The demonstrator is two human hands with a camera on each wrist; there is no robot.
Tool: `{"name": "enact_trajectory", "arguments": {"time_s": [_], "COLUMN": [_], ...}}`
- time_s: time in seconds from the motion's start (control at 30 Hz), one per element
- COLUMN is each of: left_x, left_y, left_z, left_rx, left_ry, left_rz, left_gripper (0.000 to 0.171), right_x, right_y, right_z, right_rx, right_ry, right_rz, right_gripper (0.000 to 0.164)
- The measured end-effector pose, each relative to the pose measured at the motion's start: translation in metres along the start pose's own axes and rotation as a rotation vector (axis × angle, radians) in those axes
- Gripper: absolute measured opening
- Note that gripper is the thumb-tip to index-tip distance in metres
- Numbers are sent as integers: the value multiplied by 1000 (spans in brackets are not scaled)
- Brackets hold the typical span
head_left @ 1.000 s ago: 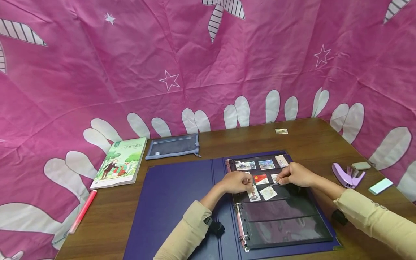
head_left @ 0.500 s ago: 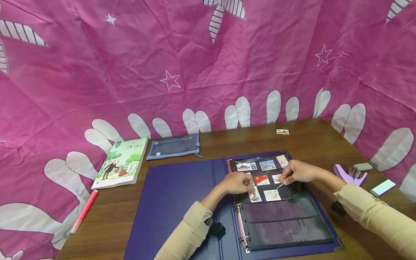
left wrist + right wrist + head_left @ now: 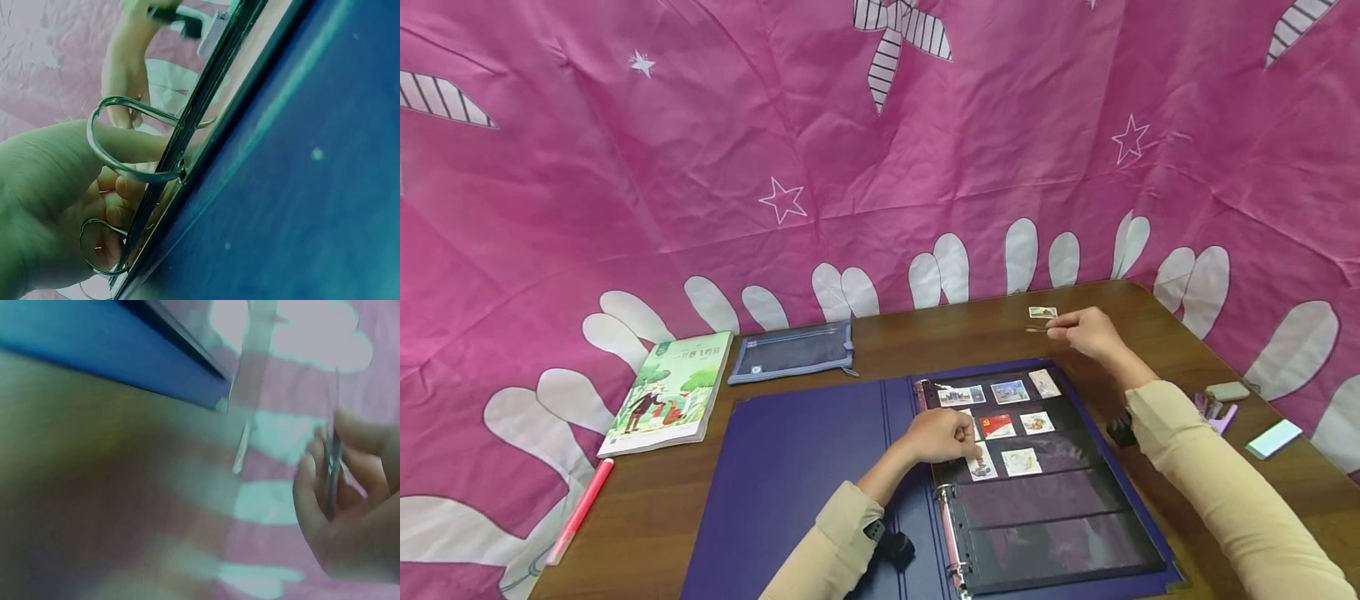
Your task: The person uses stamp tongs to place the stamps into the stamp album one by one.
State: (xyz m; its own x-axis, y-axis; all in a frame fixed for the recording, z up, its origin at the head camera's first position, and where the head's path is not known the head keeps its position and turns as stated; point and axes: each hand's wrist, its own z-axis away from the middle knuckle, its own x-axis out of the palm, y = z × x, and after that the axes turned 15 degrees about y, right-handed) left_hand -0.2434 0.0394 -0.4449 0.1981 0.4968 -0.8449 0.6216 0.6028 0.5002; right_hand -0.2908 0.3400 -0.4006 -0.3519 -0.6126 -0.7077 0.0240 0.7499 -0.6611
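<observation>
An open blue ring-binder stamp album [image 3: 805, 467] lies on the table, several stamps on its black page [image 3: 1045, 542]. My left hand [image 3: 938, 435] rests on the page by the rings, fingers curled beside a tall stamp [image 3: 982, 463]; whether they pinch anything is hidden. Metal rings [image 3: 100, 137] stand in front of that hand in the left wrist view. With my right hand [image 3: 1086, 332] I hold tweezers [image 3: 334, 453], beyond the album's far edge. Their tips are just short of a loose stamp [image 3: 1042, 312] on the table. A pale stamp [image 3: 1022, 462] sits in the third row.
A green-covered book [image 3: 666, 396] and a blue zip pouch [image 3: 792, 351] lie at the back left, a red pen [image 3: 580, 512] below the book. At the right are a purple stapler-like item [image 3: 1223, 418], an eraser-like block [image 3: 1228, 391] and a pale green-white block [image 3: 1273, 439].
My right hand has set the pale stamp straight in its row, then left the page with the tweezers toward the loose stamp at the back. The left hand has stayed in place.
</observation>
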Motion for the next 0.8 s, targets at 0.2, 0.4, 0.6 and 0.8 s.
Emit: {"name": "enact_trajectory", "arguments": {"time_s": [0.2, 0.4, 0.6, 0.8], "left_x": [1, 4, -1, -3], "left_y": [-1, 2, 2, -3], "left_z": [1, 0, 1, 3], "left_rx": [-10, -5, -14, -13], "left_ry": [17, 2, 3, 2], "left_rz": [-3, -5, -7, -15], "left_gripper": [22, 23, 21, 22], "right_x": [15, 17, 15, 18], "right_y": [26, 52, 59, 66], "right_z": [-34, -45, -55, -57], "right_rx": [235, 289, 279, 318], "right_ry": [231, 249, 208, 178], "right_rz": [103, 148, 140, 135], "right_gripper": [33, 34, 37, 40]}}
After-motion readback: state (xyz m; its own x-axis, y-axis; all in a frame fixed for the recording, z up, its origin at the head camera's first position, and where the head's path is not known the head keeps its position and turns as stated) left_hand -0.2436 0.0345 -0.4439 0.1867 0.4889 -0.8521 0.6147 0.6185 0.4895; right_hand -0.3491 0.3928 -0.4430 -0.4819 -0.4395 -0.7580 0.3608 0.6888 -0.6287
